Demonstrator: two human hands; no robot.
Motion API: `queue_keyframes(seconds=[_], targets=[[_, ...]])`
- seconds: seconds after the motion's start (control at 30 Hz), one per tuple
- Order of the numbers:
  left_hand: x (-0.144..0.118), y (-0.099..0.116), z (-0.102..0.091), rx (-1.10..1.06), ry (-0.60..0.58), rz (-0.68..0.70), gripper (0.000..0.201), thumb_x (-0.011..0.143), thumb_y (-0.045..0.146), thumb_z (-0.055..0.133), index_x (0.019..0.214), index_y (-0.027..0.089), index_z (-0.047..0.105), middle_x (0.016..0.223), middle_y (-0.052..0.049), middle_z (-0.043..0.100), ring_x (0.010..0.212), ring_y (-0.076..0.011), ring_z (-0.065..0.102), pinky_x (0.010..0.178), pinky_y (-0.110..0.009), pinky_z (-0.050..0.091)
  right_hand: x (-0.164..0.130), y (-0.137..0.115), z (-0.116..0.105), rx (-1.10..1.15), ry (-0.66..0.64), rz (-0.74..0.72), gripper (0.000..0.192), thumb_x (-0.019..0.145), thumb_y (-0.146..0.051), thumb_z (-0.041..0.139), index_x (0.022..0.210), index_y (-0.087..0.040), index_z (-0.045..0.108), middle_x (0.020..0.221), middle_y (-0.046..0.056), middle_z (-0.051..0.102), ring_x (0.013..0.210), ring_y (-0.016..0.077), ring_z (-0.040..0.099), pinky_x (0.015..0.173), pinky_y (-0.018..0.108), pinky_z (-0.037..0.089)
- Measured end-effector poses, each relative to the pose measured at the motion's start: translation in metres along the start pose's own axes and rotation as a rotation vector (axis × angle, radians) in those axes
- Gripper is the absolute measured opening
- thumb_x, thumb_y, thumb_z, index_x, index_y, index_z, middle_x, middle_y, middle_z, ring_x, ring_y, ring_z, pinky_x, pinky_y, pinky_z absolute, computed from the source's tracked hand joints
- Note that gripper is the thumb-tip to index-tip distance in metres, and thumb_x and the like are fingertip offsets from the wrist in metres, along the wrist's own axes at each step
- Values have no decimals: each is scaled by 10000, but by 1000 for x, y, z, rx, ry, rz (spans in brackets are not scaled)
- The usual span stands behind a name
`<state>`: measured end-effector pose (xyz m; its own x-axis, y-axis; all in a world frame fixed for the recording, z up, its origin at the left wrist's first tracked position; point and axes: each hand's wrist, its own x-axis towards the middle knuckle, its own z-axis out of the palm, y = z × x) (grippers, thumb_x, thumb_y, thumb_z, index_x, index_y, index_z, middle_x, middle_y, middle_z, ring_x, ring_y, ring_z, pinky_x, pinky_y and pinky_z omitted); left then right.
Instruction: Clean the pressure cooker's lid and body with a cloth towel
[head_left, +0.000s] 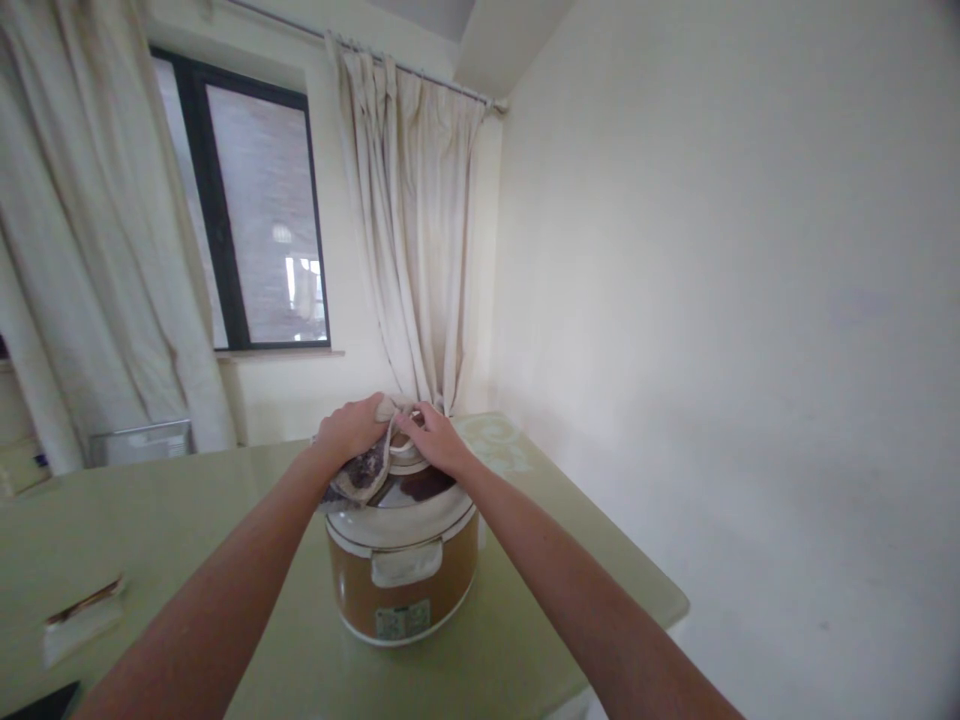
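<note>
Two hands, cloth, cooker on table.
Left hand (351, 428) curled shut on a cloth (365, 472), pressed to the lid (412, 487). Right hand (433, 440) fingers bent, pinching the cloth's edge at the lid top. Cooker (401, 560) stands closed on the green table (187, 520); contents hidden.

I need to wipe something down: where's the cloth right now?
In the head view, the cloth lies on the rice cooker lid, mid-table, gripped by the left hand and pinched by the right hand.
</note>
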<state>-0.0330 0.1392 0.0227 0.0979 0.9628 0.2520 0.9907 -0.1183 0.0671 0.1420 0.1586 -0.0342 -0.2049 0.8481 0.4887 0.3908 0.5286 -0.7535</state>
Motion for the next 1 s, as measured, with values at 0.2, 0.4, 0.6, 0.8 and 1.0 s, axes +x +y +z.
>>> queue_keyframes(seconds=[0.2, 0.4, 0.6, 0.8, 1.0], targets=[[-25, -5, -2, -9, 50, 9, 448, 988, 521, 350, 1254, 252, 589, 1193, -171, 760, 1098, -368, 736, 857, -434, 538, -1, -4, 0, -66, 14, -2, 498, 1035, -668, 461, 938, -233, 684, 971, 49, 735, 988, 225, 653, 934, 344, 461], [-47, -4, -5, -12, 72, -18, 370, 960, 490, 440, 1213, 272, 601, 1162, -136, 769, 1086, -345, 738, 843, -394, 525, -2, -3, -1, -12, -32, -57, 611, 1051, -677, 367, 907, -234, 762, 1015, 72, 776, 1043, 251, 680, 999, 371, 460], [-73, 4, -8, 8, 107, -23, 361, 958, 498, 485, 1221, 273, 588, 1149, -119, 781, 1081, -318, 744, 823, -354, 509, -8, -6, -5, 28, -60, -42, 666, 1031, -738, 350, 980, -244, 794, 1069, 78, 796, 1102, 255, 687, 1020, 374, 467], [-97, 17, -12, 64, 147, 1, 336, 961, 470, 481, 1197, 257, 590, 1097, -132, 789, 1031, -340, 756, 789, -366, 495, -18, -9, -11, 22, -50, -47, 689, 1041, -724, 316, 916, -241, 793, 1041, 85, 801, 1095, 271, 699, 1019, 396, 472], [-123, 25, -11, 48, 179, -31, 345, 956, 504, 493, 1173, 258, 597, 1078, -132, 794, 1017, -354, 756, 772, -370, 488, -24, -9, -16, 28, -25, -14, 676, 1019, -745, 366, 896, -248, 806, 976, 74, 796, 1094, 294, 691, 1031, 414, 467]])
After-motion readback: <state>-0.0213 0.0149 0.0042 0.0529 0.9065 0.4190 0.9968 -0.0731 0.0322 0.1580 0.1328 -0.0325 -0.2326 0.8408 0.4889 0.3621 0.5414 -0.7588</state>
